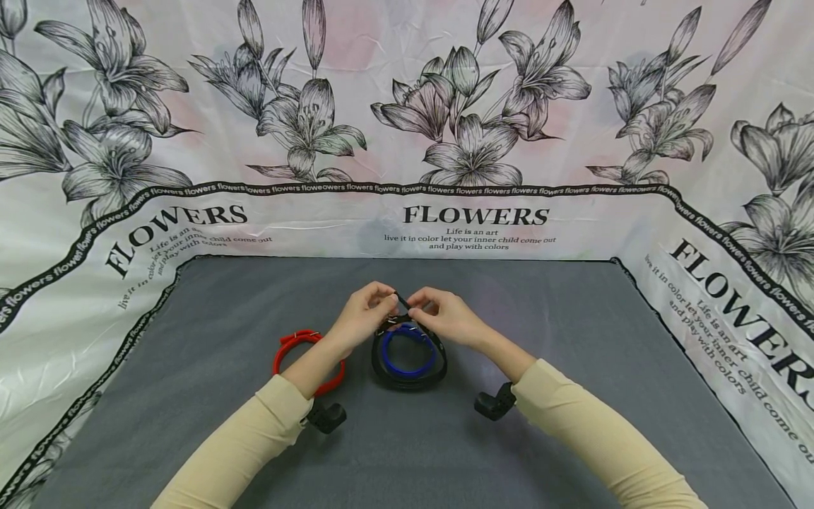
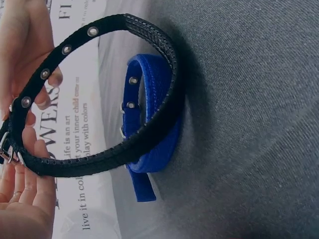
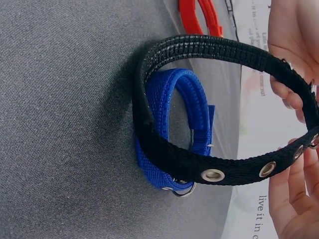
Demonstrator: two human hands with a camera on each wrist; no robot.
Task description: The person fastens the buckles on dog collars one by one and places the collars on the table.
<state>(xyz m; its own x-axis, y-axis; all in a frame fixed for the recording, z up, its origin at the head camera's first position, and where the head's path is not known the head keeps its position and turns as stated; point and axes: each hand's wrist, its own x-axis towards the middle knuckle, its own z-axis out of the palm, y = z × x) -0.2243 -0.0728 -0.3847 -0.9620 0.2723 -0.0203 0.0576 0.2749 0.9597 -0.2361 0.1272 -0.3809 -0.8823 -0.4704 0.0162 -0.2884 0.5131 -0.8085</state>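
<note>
A black dog collar [image 1: 410, 384] is raised in a loop between both hands, its metal eyelets and silver buckle [image 2: 7, 144] showing in the left wrist view. My left hand [image 1: 364, 316] grips it around the buckle end. With thumb and fingers my right hand [image 1: 447, 316] pinches the eyelet end of the strap, close to the left fingertips. Behind the loop, a blue dog collar [image 3: 172, 79] lies on the grey cloth, fastened in a ring. To the left, partly hidden behind the left forearm, rests a red dog collar [image 1: 278, 359].
Grey cloth [image 1: 407, 452] covers the tabletop. White flower-printed sheeting [image 1: 331, 226] rises at the back and both sides. A black wrist camera [image 1: 327, 418] sits on the left wrist, and another black camera [image 1: 494, 403] on the right.
</note>
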